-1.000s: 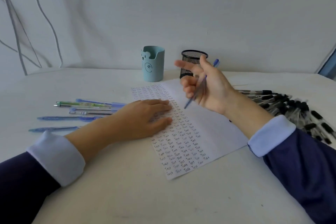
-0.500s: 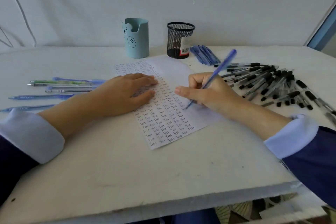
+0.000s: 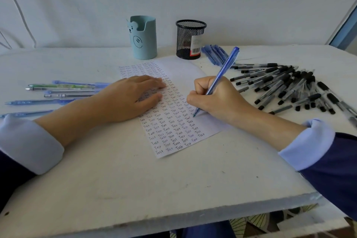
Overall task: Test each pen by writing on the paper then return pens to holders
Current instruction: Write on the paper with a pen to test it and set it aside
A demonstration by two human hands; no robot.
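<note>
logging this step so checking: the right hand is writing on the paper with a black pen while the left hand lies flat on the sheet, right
Not quite: the pen is blue, not black, as the head view shows. The right hand grips it with the tip on the paper while the left hand lies flat on the sheet.

The left hand [image 3: 133, 96] lies palm down, fingers straight and close together, pressing flat on the paper [image 3: 173, 131]. Its bare forearm reaches in from the near left corner of the tabletop [image 3: 135, 189]. The right hand [image 3: 216, 98] curls round a blue pen [image 3: 222, 71] in a writing grip, knuckles bent and its heel resting down, with the forearm coming in from the near right edge.
</note>
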